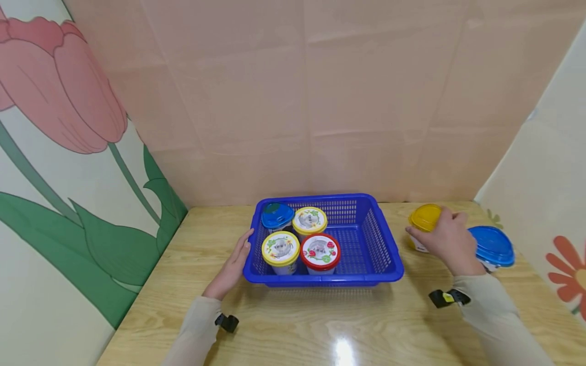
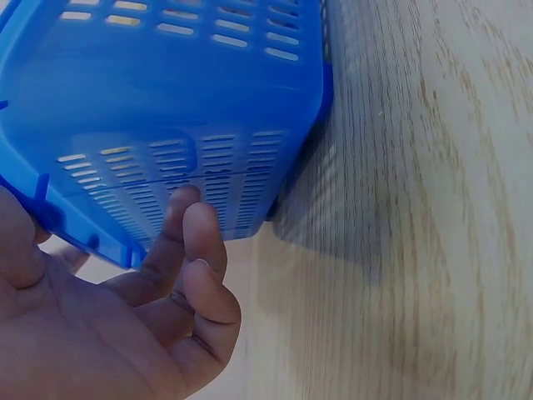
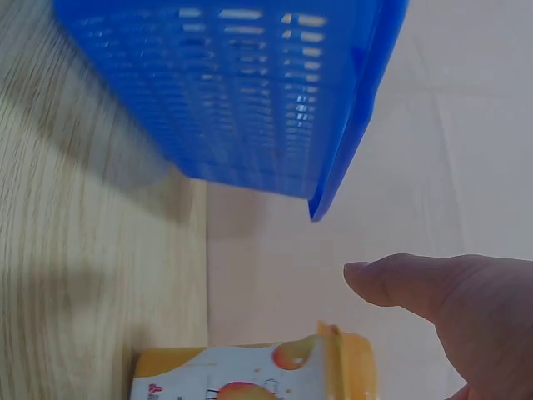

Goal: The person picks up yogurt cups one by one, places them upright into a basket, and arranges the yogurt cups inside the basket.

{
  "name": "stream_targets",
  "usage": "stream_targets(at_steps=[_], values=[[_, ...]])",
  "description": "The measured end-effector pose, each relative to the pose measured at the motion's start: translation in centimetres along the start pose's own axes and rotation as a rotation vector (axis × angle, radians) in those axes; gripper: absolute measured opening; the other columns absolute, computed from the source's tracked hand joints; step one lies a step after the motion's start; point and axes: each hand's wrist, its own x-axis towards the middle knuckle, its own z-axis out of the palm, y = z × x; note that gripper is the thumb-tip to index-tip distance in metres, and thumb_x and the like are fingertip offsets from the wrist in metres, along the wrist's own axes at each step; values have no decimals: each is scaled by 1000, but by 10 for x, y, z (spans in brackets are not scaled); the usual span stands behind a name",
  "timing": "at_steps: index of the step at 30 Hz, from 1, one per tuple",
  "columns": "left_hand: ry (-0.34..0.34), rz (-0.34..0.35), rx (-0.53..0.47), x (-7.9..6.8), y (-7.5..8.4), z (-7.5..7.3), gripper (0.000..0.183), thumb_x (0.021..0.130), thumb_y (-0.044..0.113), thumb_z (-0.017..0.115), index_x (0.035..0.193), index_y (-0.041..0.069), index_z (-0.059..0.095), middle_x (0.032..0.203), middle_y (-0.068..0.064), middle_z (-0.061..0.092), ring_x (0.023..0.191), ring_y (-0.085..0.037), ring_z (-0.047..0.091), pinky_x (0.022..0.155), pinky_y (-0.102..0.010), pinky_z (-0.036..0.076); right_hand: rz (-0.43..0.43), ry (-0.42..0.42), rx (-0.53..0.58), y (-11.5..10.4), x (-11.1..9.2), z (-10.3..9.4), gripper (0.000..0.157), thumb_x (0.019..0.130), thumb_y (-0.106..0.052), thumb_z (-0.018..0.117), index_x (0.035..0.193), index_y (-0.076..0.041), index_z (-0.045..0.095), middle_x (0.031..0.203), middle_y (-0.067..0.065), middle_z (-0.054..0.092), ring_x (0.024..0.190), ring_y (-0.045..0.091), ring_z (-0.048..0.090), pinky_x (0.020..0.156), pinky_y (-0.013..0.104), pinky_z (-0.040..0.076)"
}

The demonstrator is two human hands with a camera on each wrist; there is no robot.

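A blue plastic basket with slotted walls holds a blue-lidded cup, two yellow-rimmed cups and a red-rimmed cup. At its left side my left hand rests against the rim, the fingers loosely bent beside the outer wall. To the right of the basket, my right hand is over a yellow-lidded cup standing on the table. In the right wrist view the thumb is stretched out, apart from that cup; the other fingers are mostly hidden.
Another blue-lidded container stands to the right of my right hand, partly hidden by it. The wooden table meets a paper-covered back wall. Painted walls flank both sides.
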Motion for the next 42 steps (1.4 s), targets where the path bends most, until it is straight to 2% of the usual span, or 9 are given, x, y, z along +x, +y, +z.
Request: stream_targets(at_steps=[5, 15, 19, 30, 42], values=[[2, 8, 5, 1, -1, 0, 50, 107, 54, 25, 156, 45, 20, 167, 1, 14, 152, -33, 17, 117, -65, 15, 25, 5, 11, 6, 3, 2, 122, 81, -72, 65, 147, 19, 16, 125, 47, 26, 85, 54, 47, 65, 63, 49], [6, 9, 6, 1, 0, 0, 50, 107, 54, 24, 156, 45, 21, 167, 1, 14, 152, -34, 17, 116, -65, 15, 24, 3, 21, 13, 7, -3, 123, 82, -72, 65, 147, 21, 16, 125, 47, 26, 82, 53, 47, 63, 59, 48], [6, -5, -1, -1, 6, 0, 49, 108, 52, 24, 157, 43, 20, 167, 0, 13, 152, -34, 16, 116, -65, 15, 16, -21, -1, 13, 8, -4, 121, 81, -73, 64, 144, 22, 22, 119, 48, 30, 81, 51, 49, 61, 56, 47], [8, -7, -9, 0, -1, 1, 49, 107, 56, 25, 155, 48, 21, 167, 1, 14, 151, -36, 20, 115, -66, 18, 20, -34, -17, 13, 9, 5, 119, 80, -77, 62, 136, 24, 31, 106, 40, 33, 75, 45, 47, 56, 44, 43], [7, -12, -8, 0, 0, 1, 49, 106, 57, 24, 155, 48, 21, 167, 0, 14, 151, -36, 18, 115, -66, 17, 42, -68, 34, 11, 7, 9, 122, 80, -81, 56, 137, 23, 30, 105, 38, 39, 84, 46, 46, 60, 44, 44]])
